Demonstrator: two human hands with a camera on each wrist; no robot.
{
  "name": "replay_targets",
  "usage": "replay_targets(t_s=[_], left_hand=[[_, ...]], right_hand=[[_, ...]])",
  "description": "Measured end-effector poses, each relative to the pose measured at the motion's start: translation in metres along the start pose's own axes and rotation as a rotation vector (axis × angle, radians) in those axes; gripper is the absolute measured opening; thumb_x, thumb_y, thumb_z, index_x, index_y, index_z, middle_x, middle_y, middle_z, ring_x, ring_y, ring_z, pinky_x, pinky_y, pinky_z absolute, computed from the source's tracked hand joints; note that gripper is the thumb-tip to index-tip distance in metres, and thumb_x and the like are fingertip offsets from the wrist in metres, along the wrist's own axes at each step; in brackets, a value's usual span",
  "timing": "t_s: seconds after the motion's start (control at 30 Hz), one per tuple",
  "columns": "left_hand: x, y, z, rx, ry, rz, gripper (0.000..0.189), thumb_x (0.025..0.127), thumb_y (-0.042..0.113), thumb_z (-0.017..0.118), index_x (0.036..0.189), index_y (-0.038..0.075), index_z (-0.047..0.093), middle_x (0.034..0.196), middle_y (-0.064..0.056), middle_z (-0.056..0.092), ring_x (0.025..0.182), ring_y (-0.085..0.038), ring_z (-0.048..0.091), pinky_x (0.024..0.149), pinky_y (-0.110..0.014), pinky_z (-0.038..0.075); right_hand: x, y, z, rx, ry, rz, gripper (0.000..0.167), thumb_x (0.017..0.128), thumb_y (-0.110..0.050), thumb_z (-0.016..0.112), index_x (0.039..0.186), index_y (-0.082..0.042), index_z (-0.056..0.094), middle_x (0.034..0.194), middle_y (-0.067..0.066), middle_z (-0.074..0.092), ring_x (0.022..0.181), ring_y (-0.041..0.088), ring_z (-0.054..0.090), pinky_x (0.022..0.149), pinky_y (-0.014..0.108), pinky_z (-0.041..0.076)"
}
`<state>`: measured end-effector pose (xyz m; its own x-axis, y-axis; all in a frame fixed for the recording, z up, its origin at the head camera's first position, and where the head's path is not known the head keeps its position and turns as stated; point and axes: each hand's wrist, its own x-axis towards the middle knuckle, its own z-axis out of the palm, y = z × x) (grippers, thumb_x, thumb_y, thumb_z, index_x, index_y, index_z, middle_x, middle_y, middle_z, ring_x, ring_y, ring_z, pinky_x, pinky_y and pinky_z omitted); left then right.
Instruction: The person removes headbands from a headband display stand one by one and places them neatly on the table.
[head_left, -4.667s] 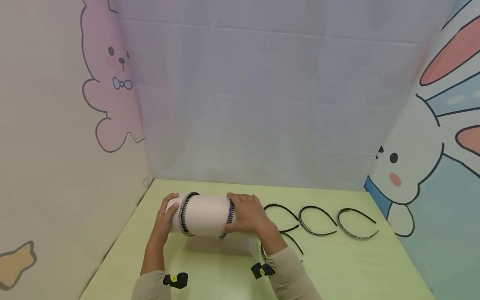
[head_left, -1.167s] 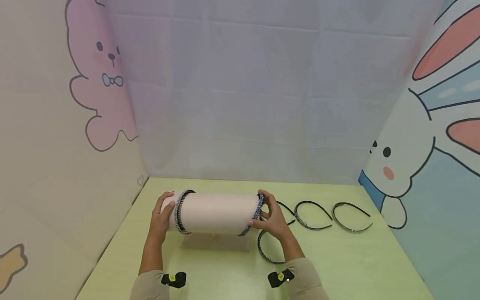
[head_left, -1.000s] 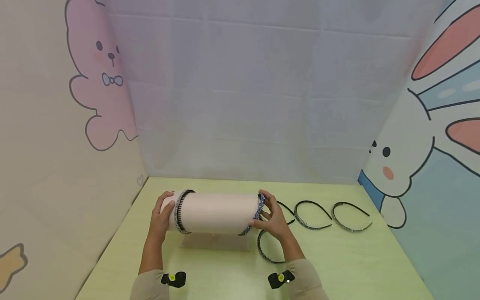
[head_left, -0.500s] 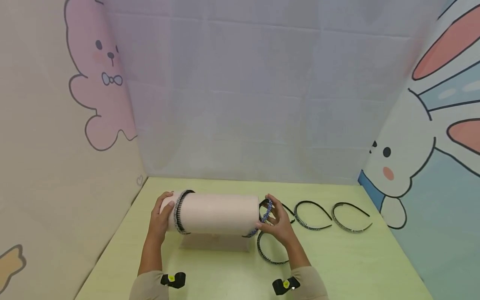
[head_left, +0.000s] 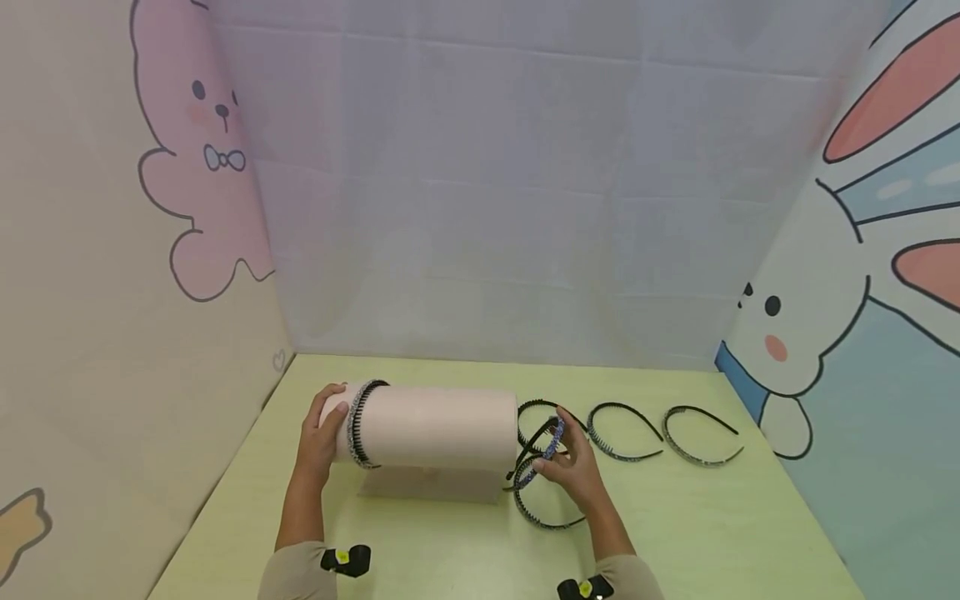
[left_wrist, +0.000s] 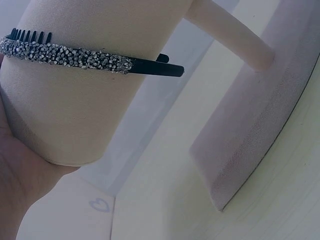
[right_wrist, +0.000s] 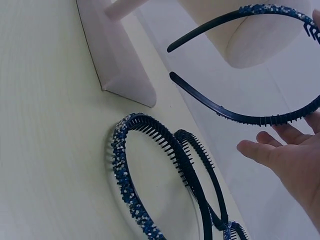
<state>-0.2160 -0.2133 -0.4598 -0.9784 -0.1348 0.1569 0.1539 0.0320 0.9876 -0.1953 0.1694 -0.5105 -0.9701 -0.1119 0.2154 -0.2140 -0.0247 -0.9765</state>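
My left hand grips the left end of a pale pink padded roll, part of a headband stand with a flat base. A black toothed headband with silver stones sits around the roll near that hand. Off the roll's right end, my right hand holds a blue-stoned headband between thumb and fingers. In the right wrist view this headband is clear of the roll, its two tips pointing toward the stand.
Several headbands lie on the pale green table: one nearer, one behind my right hand, and two farther right, a middle headband and an outer headband. Cartoon-printed walls enclose the table.
The blue headband has come off the roll's right end and moved right and down with my right hand. My left hand stays on the roll's left end.
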Motion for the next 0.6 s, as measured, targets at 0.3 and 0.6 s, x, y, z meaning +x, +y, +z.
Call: replay_targets(t_s=[0.3,0.6], left_hand=[[-0.002,-0.001,-0.001,0.006,0.013,-0.015,0.032,0.099,0.017,0.044,0.128,0.005,0.041,0.127,0.000,0.042,0.097,-0.019,0.047,0.073,-0.030,0.042],[-0.003,0.000,-0.001,0.000,0.002,-0.014,0.033,0.099,0.017,0.043,0.129,0.005,0.040,0.131,-0.003,0.040,0.096,-0.019,0.047,0.073,-0.029,0.043]], right_hand=[[-0.013,0.001,-0.012,0.034,0.046,0.035,0.084,0.079,-0.001,0.066,0.147,-0.006,0.017,0.148,0.025,0.009,0.131,0.046,0.015,0.090,0.050,0.036],[-0.017,-0.003,-0.025,-0.037,0.060,0.009,0.082,0.082,-0.004,0.062,0.149,-0.009,0.015,0.149,0.025,0.005,0.130,0.047,0.016,0.088,0.057,0.035]])
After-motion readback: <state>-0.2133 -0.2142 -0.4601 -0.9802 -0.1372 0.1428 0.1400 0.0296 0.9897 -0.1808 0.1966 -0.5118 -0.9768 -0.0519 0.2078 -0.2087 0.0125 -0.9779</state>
